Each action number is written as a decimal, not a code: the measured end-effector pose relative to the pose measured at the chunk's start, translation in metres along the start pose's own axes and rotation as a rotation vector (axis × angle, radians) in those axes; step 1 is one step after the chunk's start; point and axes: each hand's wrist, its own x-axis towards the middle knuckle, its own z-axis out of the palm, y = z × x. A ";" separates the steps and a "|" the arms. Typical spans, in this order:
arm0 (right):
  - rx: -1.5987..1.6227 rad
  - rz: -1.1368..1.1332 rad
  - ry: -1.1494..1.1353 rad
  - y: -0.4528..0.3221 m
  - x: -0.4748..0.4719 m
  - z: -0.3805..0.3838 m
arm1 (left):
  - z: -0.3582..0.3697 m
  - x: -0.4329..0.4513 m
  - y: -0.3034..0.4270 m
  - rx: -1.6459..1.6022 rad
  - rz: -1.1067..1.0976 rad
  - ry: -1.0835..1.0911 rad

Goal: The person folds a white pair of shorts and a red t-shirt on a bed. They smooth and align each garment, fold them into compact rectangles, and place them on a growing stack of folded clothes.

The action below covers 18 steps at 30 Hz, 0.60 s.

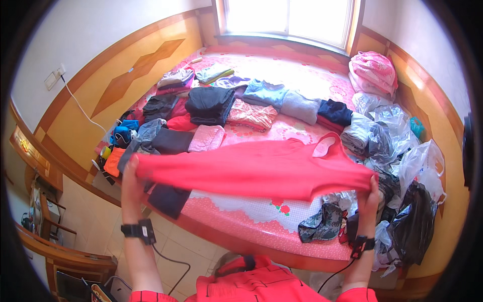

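Note:
A red knit garment (pixel 234 168), a top with a ribbed neck opening, is stretched sideways in the air over a bed (pixel 241 215). My left hand (pixel 132 171) grips its left end, and my right hand (pixel 369 196) grips the other end near the sleeve or shoulder. The neck opening faces up near the right side. Below my left hand lies a dark folded cloth (pixel 169 200) at the bed's front edge. A camouflage cap or cloth (pixel 322 222) rests close to my right hand. Black devices with cables are strapped to both wrists.
Folded clothes form rows across the bed, including black trousers (pixel 209 105), a patterned red-and-cream garment (pixel 253 115) and a pink towel-like cloth (pixel 206 138). Plastic bags (pixel 392 120) and a black bag (pixel 413 222) crowd the right side. A pink bundle (pixel 373 73) sits in the far corner.

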 end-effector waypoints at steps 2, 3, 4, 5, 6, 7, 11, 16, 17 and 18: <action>-0.103 0.162 0.060 0.023 -0.020 -0.041 | -0.015 -0.022 -0.045 0.078 -0.128 -0.039; -0.119 0.245 0.009 0.040 -0.029 -0.065 | -0.026 -0.031 -0.074 0.024 -0.199 -0.081; -0.222 0.351 0.156 0.059 -0.036 -0.089 | -0.038 -0.040 -0.106 0.147 -0.283 -0.060; -0.292 0.449 0.247 0.075 -0.042 -0.113 | -0.053 -0.053 -0.133 0.412 -0.563 0.150; -0.443 0.574 0.259 0.089 -0.050 -0.138 | -0.069 -0.059 -0.160 0.534 -0.751 0.043; -0.632 0.708 0.367 0.101 -0.056 -0.158 | -0.083 -0.067 -0.185 0.885 -0.798 -0.085; -1.327 0.502 0.494 0.124 -0.057 -0.192 | -0.109 -0.088 -0.247 1.318 -0.724 -0.022; -1.764 -0.107 0.199 0.154 -0.031 -0.134 | -0.062 -0.054 -0.265 1.304 -0.251 -0.181; -1.778 -0.151 0.106 0.168 -0.026 -0.116 | -0.046 -0.043 -0.268 1.292 -0.145 -0.222; -1.784 -0.121 0.025 0.187 -0.020 -0.097 | -0.029 -0.032 -0.273 1.288 -0.122 -0.282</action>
